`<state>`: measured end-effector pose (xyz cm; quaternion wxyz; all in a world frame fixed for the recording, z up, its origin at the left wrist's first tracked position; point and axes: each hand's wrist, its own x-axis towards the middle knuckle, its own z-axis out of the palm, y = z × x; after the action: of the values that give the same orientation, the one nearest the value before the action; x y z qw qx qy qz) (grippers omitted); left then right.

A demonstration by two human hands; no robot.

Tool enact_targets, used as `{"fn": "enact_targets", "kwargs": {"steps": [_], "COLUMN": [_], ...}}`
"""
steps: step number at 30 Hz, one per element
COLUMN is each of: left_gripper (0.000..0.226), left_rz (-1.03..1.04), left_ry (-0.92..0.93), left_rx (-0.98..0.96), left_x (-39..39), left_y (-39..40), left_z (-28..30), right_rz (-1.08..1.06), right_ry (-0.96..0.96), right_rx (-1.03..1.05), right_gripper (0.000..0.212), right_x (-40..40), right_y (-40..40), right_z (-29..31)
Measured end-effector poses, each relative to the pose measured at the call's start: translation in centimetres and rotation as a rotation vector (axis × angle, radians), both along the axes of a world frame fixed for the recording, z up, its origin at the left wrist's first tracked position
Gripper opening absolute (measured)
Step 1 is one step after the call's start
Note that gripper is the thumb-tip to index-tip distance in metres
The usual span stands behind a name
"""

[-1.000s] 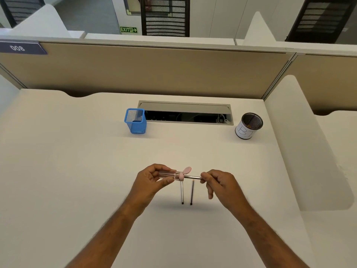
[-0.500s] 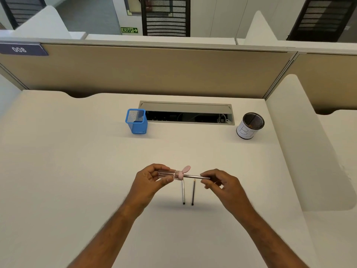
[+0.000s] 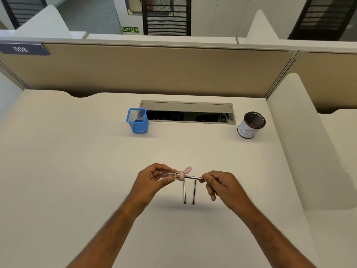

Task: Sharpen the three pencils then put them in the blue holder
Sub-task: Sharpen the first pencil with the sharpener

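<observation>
You've got a white desk (image 3: 67, 171) with a tan partition (image 3: 154, 72) running along the back. An open cable tray (image 3: 187, 113) is cut into the desktop near the far edge. Just right of it stands a black mesh cup (image 3: 251, 125) wrapped in white paper with marker scribble. Up top there's a green EXIT sign (image 3: 130, 29) and a "008" plate (image 3: 21, 49).

I read 3 markings. A green sign (image 3: 130, 29) on the far wall says "EXIT" with an arrow. A dark plate (image 3: 23, 48) on the partition's top left shows "008", upside down. The white-wrapped cup (image 3: 249, 128) bears a hand-drawn "B1".
</observation>
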<state>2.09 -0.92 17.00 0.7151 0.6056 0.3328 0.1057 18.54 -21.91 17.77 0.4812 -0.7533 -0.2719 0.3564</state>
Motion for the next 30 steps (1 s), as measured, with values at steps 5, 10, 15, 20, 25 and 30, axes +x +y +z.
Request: {"fn": "enact_targets", "kwargs": {"steps": [5,10,15,20,25,30], "left_gripper": [0.03,0.03,0.03,0.03,0.029,0.028], "left_rz": [0.019,0.035,0.028,0.009,-0.013,0.005], "left_ry": [-0.012,-0.015,-0.019,-0.002,0.025,0.026], "left_rx": [-0.027,-0.033,-0.038,-0.039,-0.01,-0.011], "left_x": [-0.16,-0.11,-0.04,-0.12,-0.1,-0.22], "left_y": [-0.03,0.04,0.06,-0.06,-0.41,-0.27], "left_z": [-0.09,0.05,0.19,-0.08,-0.34,-0.31], "right_rz": [0.023,-0.058,-0.024,0.002,0.031,0.032], "right_ry": [-0.032,-0.186,-0.327,-0.256,-0.103,-0.088], "right_rx": [0.036,0.052,0.035,0.005,-0.048,0.009], "right_gripper": [0.018,0.019,0.012,0.019,0.031,0.008], "right_x": [-0.02,0.04,-0.33,0.08,0.33,0.41], "right_y": [-0.27,-0.62,-0.79,-0.72,-0.4,-0.69], "right_z": [-0.29,-0.07,-0.24,-0.47,-0.35,-0.49]}}
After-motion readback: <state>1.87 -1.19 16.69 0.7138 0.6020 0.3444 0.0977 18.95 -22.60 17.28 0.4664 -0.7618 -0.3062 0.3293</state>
